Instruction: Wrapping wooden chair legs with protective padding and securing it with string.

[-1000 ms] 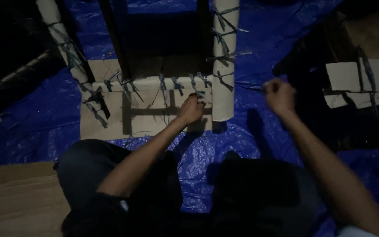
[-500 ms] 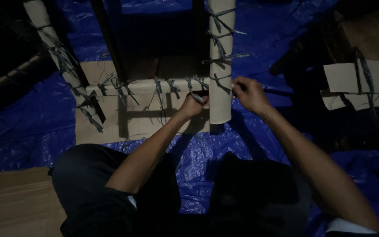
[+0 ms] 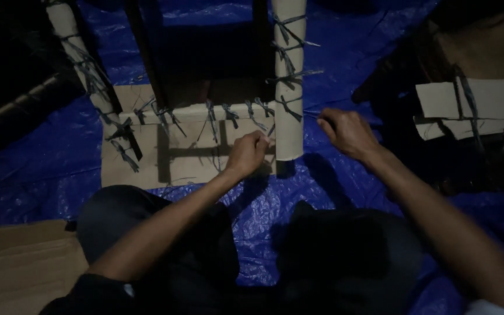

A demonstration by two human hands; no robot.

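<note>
Head cam, pretty dark. Left hand (image 3: 246,153) is curled into a loose fist, fingertips pinched on a thin strip (image 3: 270,132) right where the rail (image 3: 196,112) meets the post (image 3: 289,87). Right hand (image 3: 345,131) sits just right of the post, fingers curled shut; can't tell if there's a strip end in there, too dim. The cardboard-wrapped post stands just beyond both sets of fingertips, tied all over with dark strips. Cardboard sheet (image 3: 147,166) lies under the left knuckles, on the blue tarp (image 3: 275,204). Another wrapped piece (image 3: 468,108) is well off right.
</note>
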